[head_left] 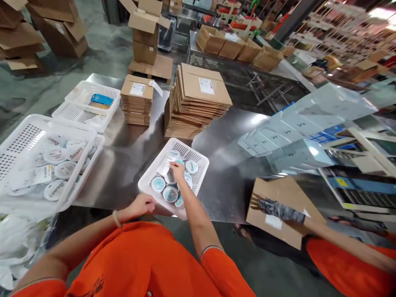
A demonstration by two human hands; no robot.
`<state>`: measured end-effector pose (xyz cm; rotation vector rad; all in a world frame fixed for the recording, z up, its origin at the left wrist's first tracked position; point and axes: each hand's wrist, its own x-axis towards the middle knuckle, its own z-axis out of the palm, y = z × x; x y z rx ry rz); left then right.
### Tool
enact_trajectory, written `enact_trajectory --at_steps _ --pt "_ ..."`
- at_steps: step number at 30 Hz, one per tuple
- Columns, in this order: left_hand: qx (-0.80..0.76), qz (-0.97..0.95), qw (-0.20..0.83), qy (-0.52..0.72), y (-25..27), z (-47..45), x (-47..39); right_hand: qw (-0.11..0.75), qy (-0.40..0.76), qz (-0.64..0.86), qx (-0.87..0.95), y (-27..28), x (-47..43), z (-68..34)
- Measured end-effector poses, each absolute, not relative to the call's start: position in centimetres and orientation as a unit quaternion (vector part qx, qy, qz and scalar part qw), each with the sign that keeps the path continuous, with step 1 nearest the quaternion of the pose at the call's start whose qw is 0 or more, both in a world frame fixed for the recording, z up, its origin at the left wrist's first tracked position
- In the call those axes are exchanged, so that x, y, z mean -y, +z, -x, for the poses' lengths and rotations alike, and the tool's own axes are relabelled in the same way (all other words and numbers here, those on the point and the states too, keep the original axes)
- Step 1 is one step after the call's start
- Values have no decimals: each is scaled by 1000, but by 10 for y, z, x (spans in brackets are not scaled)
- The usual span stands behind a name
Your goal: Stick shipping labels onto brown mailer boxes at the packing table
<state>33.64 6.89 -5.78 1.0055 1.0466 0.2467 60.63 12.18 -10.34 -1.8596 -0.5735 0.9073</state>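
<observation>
A: From the head view, where is the right hand (pixel 177 169)?
B: Over the white basket (pixel 203 168) on the metal tabletop (pixel 123 165), reaching in from the near side.
A: How is it set?
B: Fingers drawn together, thumb and fingertips at the edge of a white label (pixel 163 166). It looks pinched there.
A: So where does the label lie?
B: Just to the left of the right hand's fingertips, above the round tins (pixel 170 194) in the basket. Some tins sit below the hand, nearer the person; another (pixel 191 166) lies to its right.
A: And the left hand (pixel 144 205)?
B: Just beside the basket's near left corner, fingers curled inward. It's blurred; I can't tell whether it touches the rim or has hold of anything. The label is beyond it, to the right.
A: What stands around the basket?
B: A tall stack of flattened cartons (pixel 202 84) behind it, a smaller stack (pixel 137 101) to the left of that. Further left, a large white basket (pixel 18 128) with more round tins (pixel 55 189).
A: Anyone else?
B: On the right, a co-worker's patterned sleeve (pixel 280 208) over a cardboard box (pixel 284 189).
</observation>
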Motion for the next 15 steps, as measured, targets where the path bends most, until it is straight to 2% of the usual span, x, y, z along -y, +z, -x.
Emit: enact_trajectory --at_steps 5,7,10,15 --pt "-526 -522 593 315 -13 -349 -136 556 429 664 256 -72 -107 -599" --pt "-515 -506 621 307 1 -358 -153 588 457 604 284 -58 -105 -592" --pt "-447 -460 720 264 13 -365 -163 615 475 548 310 -39 -105 -582" --pt "-424 -450 719 317 21 -363 -162 616 446 531 375 -18 -105 -564"
